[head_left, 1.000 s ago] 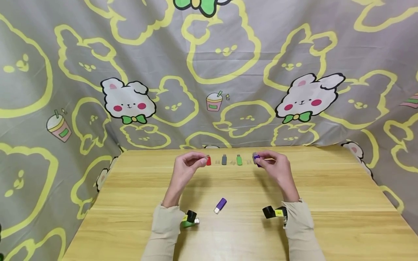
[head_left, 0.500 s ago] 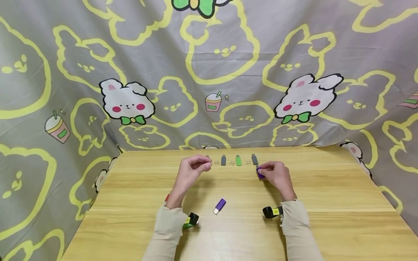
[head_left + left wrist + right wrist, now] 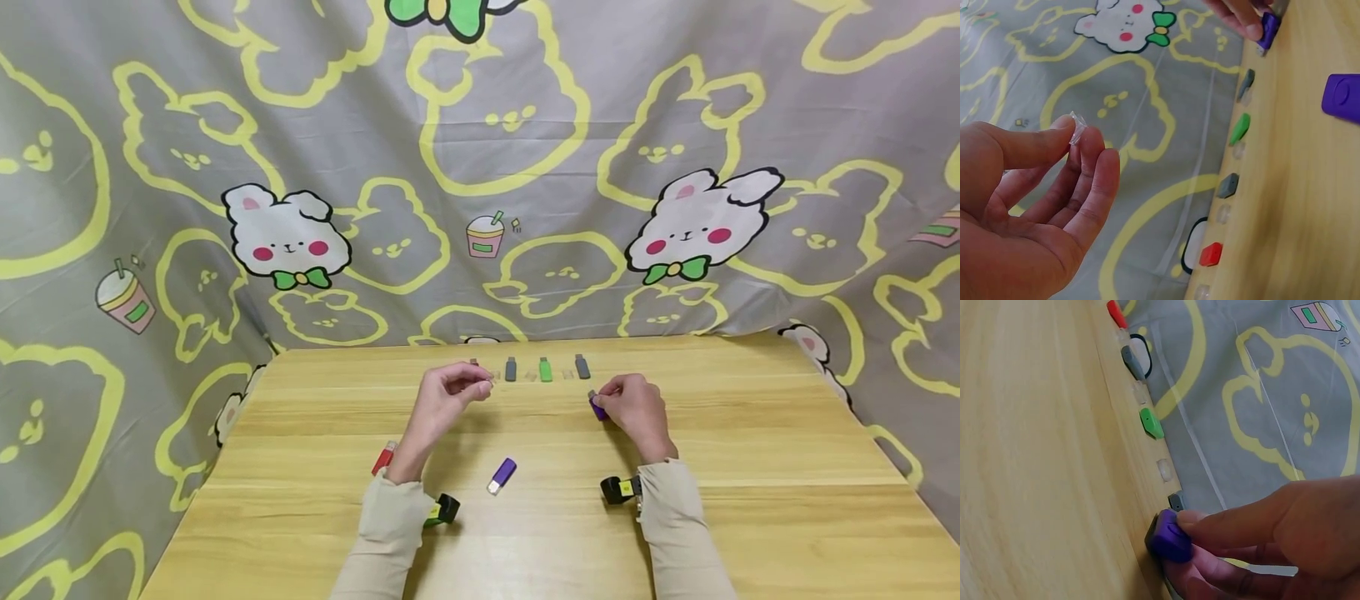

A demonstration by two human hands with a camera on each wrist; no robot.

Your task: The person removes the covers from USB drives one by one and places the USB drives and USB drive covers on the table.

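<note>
My left hand (image 3: 450, 404) pinches a small clear plastic cap (image 3: 1077, 129) between thumb and forefinger, raised off the table. A purple USB stick (image 3: 1172, 536) is in the fingers of my right hand (image 3: 633, 408), low at the table; whether it touches the wood I cannot tell. Along the back edge lies a row of USB sticks: red (image 3: 1211, 254), grey (image 3: 511, 369), green (image 3: 546, 369) and another grey one (image 3: 582, 367). Clear caps (image 3: 1165, 469) lie between them. In the head view, my left hand hides most of the red stick in that row.
A second purple USB stick (image 3: 502, 476) lies mid-table. Beside my left forearm is another red USB stick (image 3: 384, 458), and a green one (image 3: 432, 522) is mostly hidden under the left wrist camera (image 3: 448, 508). A patterned cloth (image 3: 480, 167) hangs behind the table (image 3: 750, 433).
My right hand has moved toward me with the purple USB stick, away from the grey one in the row. The left hand has shifted right and slightly nearer, uncovering the red stick beside the forearm.
</note>
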